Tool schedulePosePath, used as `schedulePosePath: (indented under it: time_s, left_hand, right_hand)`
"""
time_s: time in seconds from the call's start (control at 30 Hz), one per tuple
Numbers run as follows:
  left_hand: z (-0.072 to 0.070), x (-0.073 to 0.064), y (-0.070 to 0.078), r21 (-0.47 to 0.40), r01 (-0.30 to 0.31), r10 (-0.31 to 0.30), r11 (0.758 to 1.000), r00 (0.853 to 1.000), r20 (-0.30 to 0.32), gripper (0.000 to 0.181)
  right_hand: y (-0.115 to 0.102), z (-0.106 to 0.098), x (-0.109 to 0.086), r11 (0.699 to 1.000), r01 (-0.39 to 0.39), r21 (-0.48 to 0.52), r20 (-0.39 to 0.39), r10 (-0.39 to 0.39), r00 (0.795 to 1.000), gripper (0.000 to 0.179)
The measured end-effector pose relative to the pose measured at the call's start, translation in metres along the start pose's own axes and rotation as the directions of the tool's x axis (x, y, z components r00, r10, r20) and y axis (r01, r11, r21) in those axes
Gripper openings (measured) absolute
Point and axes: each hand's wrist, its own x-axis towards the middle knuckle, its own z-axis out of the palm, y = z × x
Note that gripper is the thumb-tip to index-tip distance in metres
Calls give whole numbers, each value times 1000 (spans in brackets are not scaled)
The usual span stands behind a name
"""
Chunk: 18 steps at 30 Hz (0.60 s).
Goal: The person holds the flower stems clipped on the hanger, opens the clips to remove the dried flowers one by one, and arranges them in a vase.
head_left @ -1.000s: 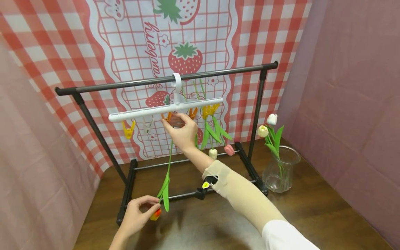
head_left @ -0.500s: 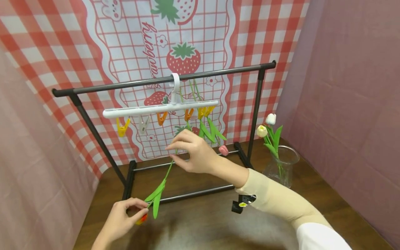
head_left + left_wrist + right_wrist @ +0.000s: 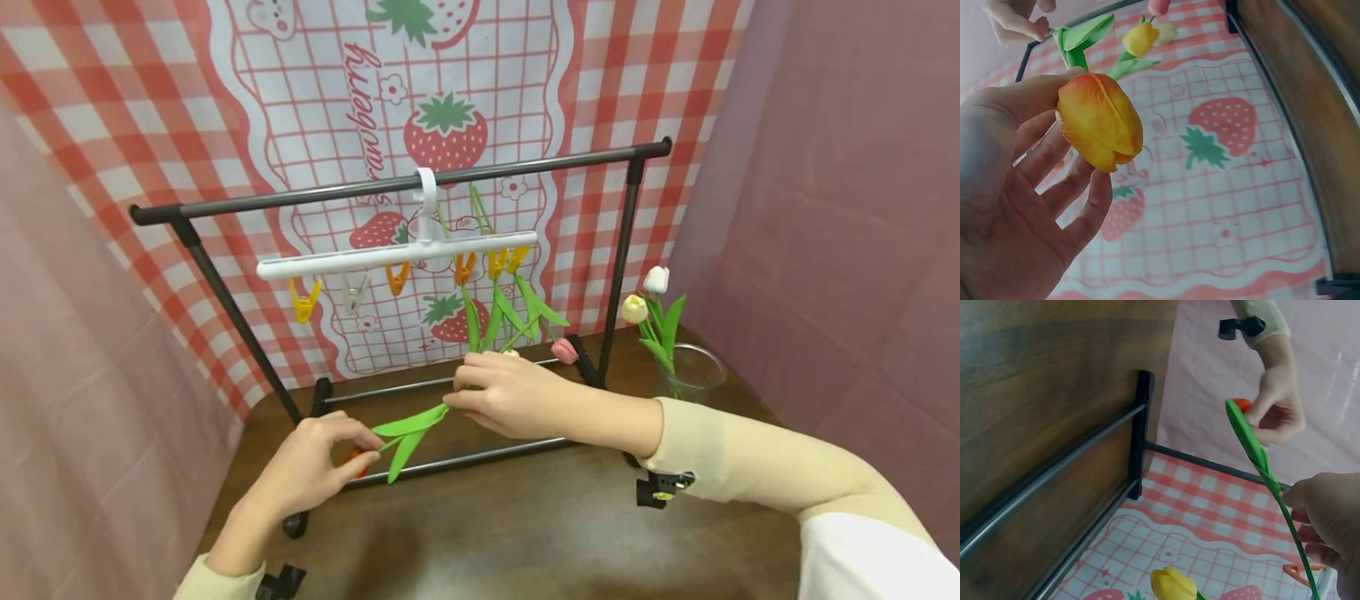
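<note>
An orange-yellow artificial tulip [image 3: 1100,122] is stretched between my two hands, bloom end to the left. Just below the bloom, my left hand [image 3: 318,462] pinches the stem between thumb and fingers. My right hand [image 3: 517,396] pinches the stem close to the green leaves [image 3: 412,425]. Above hangs a white hanger [image 3: 337,262] with a row of clips. Its left yellow clip [image 3: 303,300], clear clip [image 3: 355,293] and left orange clip [image 3: 398,278] grip nothing. Tulips hang upside down from the right orange clip [image 3: 465,268] and the yellow clips beside it; my right hand partly hides them.
The hanger hooks over a dark metal rack [image 3: 300,198] standing on a brown wooden table [image 3: 480,533]. At the right, a clear glass vase [image 3: 701,367] holds a white and a cream tulip. A strawberry-print checked cloth [image 3: 615,67] hangs behind.
My right hand has left the left orange clip and moved down and right along the stem to the leaves. The tulip has swung from hanging steeply to nearly level. My left hand has risen slightly.
</note>
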Motion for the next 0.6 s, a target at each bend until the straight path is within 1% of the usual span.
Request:
schedulePosePath:
  time_s: [0.13,0.3,0.43,0.6]
  left_hand:
    - [-8,18,8,54,-17,16,998,1000,26,15]
    - [-14,36,16,92,-33,30,995,999,41,11]
    - [-17,45,21,105,-58,53,993,997,54,10]
    - [-16,50,24,97,-72,68,993,996,49,11]
  right_hand:
    - [1,-4,-5,998,-21,-53,-29,19,999,20]
    - [3,-12,-11,990,-59,-125,-20,57,998,20]
    - [6,-19,-15,982,-61,-181,-27,57,998,17]
    - [8,-20,-21,974,-32,-226,-35,25,999,12]
